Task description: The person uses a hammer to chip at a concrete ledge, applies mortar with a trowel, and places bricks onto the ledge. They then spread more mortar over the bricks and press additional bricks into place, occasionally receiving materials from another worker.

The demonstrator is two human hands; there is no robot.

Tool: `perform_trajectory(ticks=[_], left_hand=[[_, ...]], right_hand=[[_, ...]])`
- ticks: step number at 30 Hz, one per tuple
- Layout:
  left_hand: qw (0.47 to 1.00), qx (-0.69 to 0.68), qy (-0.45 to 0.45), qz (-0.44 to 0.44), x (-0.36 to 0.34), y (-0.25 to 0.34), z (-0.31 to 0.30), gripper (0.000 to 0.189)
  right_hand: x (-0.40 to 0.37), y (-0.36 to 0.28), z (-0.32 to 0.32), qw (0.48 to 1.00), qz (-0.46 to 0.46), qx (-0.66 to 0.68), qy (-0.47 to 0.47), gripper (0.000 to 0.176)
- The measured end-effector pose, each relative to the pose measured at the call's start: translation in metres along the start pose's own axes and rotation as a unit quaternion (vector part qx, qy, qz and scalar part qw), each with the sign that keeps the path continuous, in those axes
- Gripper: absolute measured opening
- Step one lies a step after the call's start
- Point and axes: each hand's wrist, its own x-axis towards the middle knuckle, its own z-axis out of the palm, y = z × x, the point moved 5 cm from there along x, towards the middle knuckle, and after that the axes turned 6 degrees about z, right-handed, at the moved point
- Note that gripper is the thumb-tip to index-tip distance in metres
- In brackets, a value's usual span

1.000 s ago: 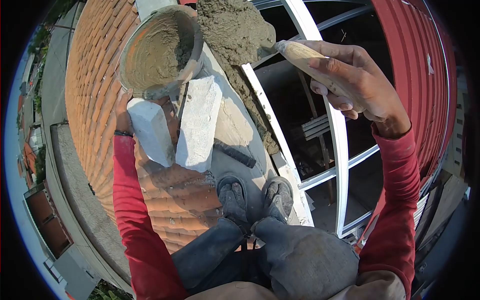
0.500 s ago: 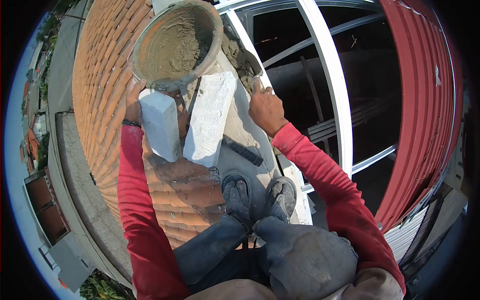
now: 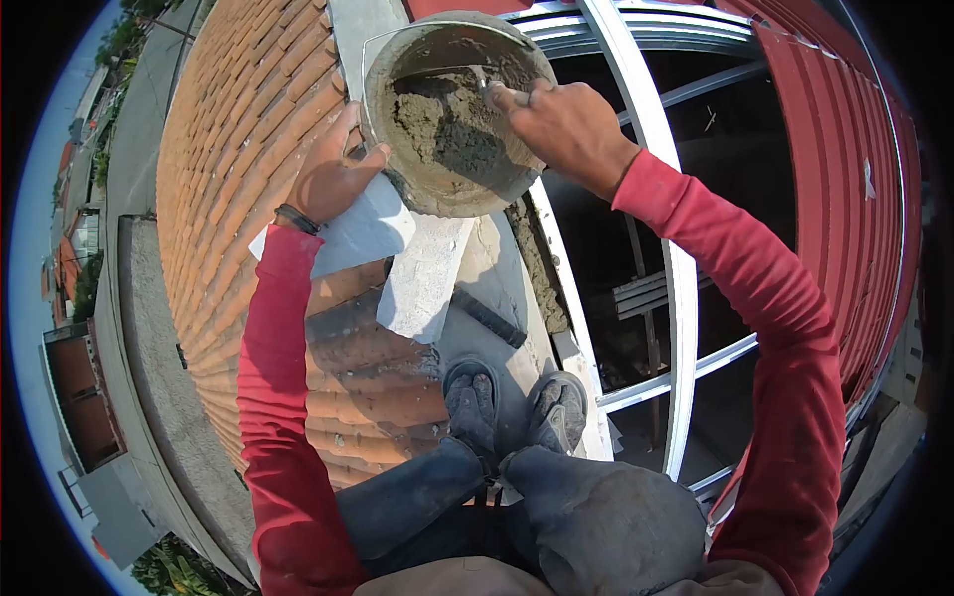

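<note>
A bucket of wet mortar (image 3: 465, 194) stands tilted at the top middle. My right hand (image 3: 571, 129) reaches over its rim, fingers closed round a trowel handle (image 3: 485, 79); the trowel's blade is mostly hidden in the bucket. My left hand (image 3: 333, 179) lies against the bucket's left side, thumb and fingers apart. Beneath that hand is a white block (image 3: 368, 230), partly covered by it. A second white block (image 3: 425, 288) leans just right of the first. A black grip-like bar (image 3: 489, 318) lies on the ledge beside it.
Orange roof tiles (image 3: 238, 179) slope away at left. A strip of mortar (image 3: 537, 268) runs along the ledge's right edge. Beyond it, a white metal frame (image 3: 679, 298) spans a dark opening, with red corrugated sheeting (image 3: 845, 199) farther right. My feet (image 3: 472, 402) stand on the narrow ledge.
My right hand has moved the trowel from the mortar strip into the bucket. The bucket sits farther right in view and leans differently. My left hand has shifted up, and the left block has turned.
</note>
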Motion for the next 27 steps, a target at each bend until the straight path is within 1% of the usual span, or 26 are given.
perform_trajectory(ticks=[1, 2, 3, 4, 5, 6, 7, 8, 9, 10, 11, 12, 13, 14, 15, 16, 17, 18, 20, 21, 22, 23, 24, 25, 26, 27], left_hand=[[0.997, -0.070, -0.019, -0.002, 0.007, 0.012, -0.003, 0.068], [0.997, -0.069, -0.016, -0.007, 0.001, 0.006, -0.004, 0.068], [0.999, -0.051, -0.009, 0.013, -0.006, -0.001, -0.006, 0.068], [0.999, -0.032, -0.001, 0.039, -0.006, -0.005, -0.008, 0.068], [0.999, -0.035, 0.002, 0.039, -0.008, -0.003, -0.009, 0.068], [0.999, -0.022, -0.020, -0.026, -0.014, -0.004, -0.008, 0.068], [0.995, -0.010, -0.040, -0.096, -0.022, -0.007, -0.004, 0.067], [0.993, -0.017, -0.045, -0.107, -0.028, -0.007, 0.004, 0.067], [0.996, -0.060, -0.017, -0.056, -0.024, 0.000, 0.008, 0.067], [0.995, -0.099, 0.013, -0.005, -0.019, 0.006, 0.008, 0.067], [0.995, -0.100, 0.013, -0.010, -0.018, 0.007, 0.007, 0.067], [0.997, -0.072, 0.001, -0.036, -0.017, 0.006, 0.006, 0.067], [0.997, -0.047, -0.012, -0.064, -0.018, 0.004, 0.008, 0.066], [0.996, -0.052, -0.012, -0.069, -0.021, 0.005, 0.009, 0.066], [0.997, -0.062, -0.023, -0.030, -0.021, 0.011, 0.010, 0.067], [0.997, -0.072, -0.037, 0.012, -0.021, 0.016, 0.011, 0.068], [0.996, -0.078, -0.037, 0.012, -0.020, 0.012, 0.013, 0.068], [0.997, -0.071, -0.017, 0.011, -0.019, 0.005, 0.013, 0.068], [0.998, -0.066, 0.008, 0.008, -0.020, -0.005, 0.009, 0.069], [0.999, -0.031, -0.007, -0.008, -0.020, -0.010, 0.006, 0.069], [0.999, 0.000, -0.029, -0.028, -0.022, -0.010, 0.007, 0.069], [0.998, -0.010, -0.043, -0.043, -0.022, -0.005, 0.009, 0.064], [1.000, -0.021, -0.018, 0.003, -0.021, -0.005, 0.010, 0.061], [0.998, -0.035, 0.008, 0.048, -0.019, -0.014, 0.009, 0.059], [0.958, 0.202, -0.041, 0.200, -0.023, -0.036, -0.001, 0.053], [0.835, 0.420, -0.077, 0.347, -0.027, -0.051, -0.001, 0.048]], right_hand=[[-0.004, -0.012, 0.000, 0.999, -0.039, 0.006, -0.015, 0.053], [-0.012, -0.027, 0.001, 0.996, -0.086, 0.018, -0.033, 0.053], [-0.017, -0.022, -0.013, 0.994, -0.095, 0.044, -0.028, 0.035], [-0.017, -0.010, -0.031, 0.994, -0.094, 0.042, -0.028, 0.035], [-0.014, 0.004, -0.045, 0.992, -0.091, 0.027, -0.085, 0.037], [-0.015, 0.011, -0.047, 0.985, -0.090, 0.013, -0.145, 0.040], [-0.013, 0.017, -0.046, 0.993, -0.049, -0.052, -0.099, 0.040], [-0.015, 0.019, -0.046, 0.992, -0.006, -0.112, -0.055, 0.040], [-0.008, 0.020, -0.041, 0.993, -0.012, -0.107, -0.045, 0.036], [-0.007, 0.011, -0.037, 0.993, -0.013, -0.105, -0.046, 0.036], [-0.008, -0.007, -0.031, 0.992, -0.029, -0.107, -0.056, 0.031], [-0.007, -0.019, -0.028, 0.991, -0.045, -0.107, -0.066, 0.026], [-0.004, -0.019, -0.030, 0.997, -0.046, -0.022, -0.059, 0.021], [0.006, -0.006, -0.031, 0.993, -0.081, 0.022, -0.081, 0.017], [0.016, 0.010, -0.023, 0.980, -0.071, 0.077, -0.169, 0.017], [0.024, 0.021, -0.018, 0.956, -0.055, 0.131, -0.255, 0.019], [0.030, 0.031, -0.011, 0.920, -0.031, 0.155, -0.359, 0.026], [0.029, 0.040, -0.002, 0.918, -0.029, 0.152, -0.365, 0.026], [0.014, 0.061, 0.026, 0.862, 0.042, 0.329, -0.383, 0.033], [0.002, 0.066, 0.045, 0.862, 0.018, 0.374, -0.342, 0.035], [-0.002, 0.064, 0.045, 0.857, 0.024, 0.379, -0.349, 0.035], [-0.017, 0.063, 0.048, 0.816, 0.075, 0.427, -0.383, 0.041], [-0.036, 0.059, 0.050, 0.766, 0.130, 0.470, -0.419, 0.047], [-0.045, 0.051, 0.050, 0.786, 0.131, 0.472, -0.378, 0.052], [-0.053, 0.047, 0.060, 0.753, 0.154, 0.515, -0.378, 0.048], [-0.044, 0.039, 0.028, 0.588, 0.097, 0.683, -0.423, 0.031]])
